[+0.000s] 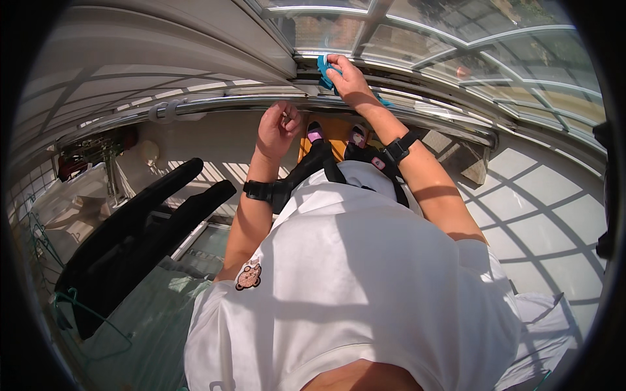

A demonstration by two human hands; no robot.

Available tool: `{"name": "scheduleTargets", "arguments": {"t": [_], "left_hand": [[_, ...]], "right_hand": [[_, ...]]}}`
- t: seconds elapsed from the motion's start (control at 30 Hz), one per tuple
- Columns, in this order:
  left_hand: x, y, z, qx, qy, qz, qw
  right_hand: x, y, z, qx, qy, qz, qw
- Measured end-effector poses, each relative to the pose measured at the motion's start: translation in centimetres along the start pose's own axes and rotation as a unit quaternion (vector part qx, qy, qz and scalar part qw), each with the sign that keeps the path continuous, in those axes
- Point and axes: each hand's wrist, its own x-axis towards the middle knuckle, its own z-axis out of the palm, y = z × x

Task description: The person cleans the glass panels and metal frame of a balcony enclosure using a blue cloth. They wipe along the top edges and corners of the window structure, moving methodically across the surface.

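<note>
My right hand grips a blue cloth beside the dirty window track, at the foot of the window. Another bit of blue cloth shows behind my wrist. To the left, my left hand is held with its fingers curled in, and I see nothing in them. It is just in front of the shiny metal rail; whether it touches the rail cannot be told. My right forearm passes above this rail. Glass panes in a white window frame stand beyond the track.
A white panel rises at the left. My feet stand on an orange surface below the rail. Black trousers and green hangers hang at left, near plants. A box-like block is right of my feet.
</note>
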Motion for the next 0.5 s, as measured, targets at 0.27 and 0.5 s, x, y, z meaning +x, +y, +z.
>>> {"name": "scheduleTargets", "arguments": {"t": [0.27, 0.5], "left_hand": [[-3.1, 2.1, -2.6, 0.003, 0.098, 0.015, 0.995], [-2.5, 1.7, -2.9, 0.0, 0.114, 0.032, 0.993]], "right_hand": [[3.5, 0.1, 5.7, -0.441, -0.104, -0.014, 0.891], [-1.0, 1.8, -2.9, -0.493, -0.006, -0.091, 0.865]]}}
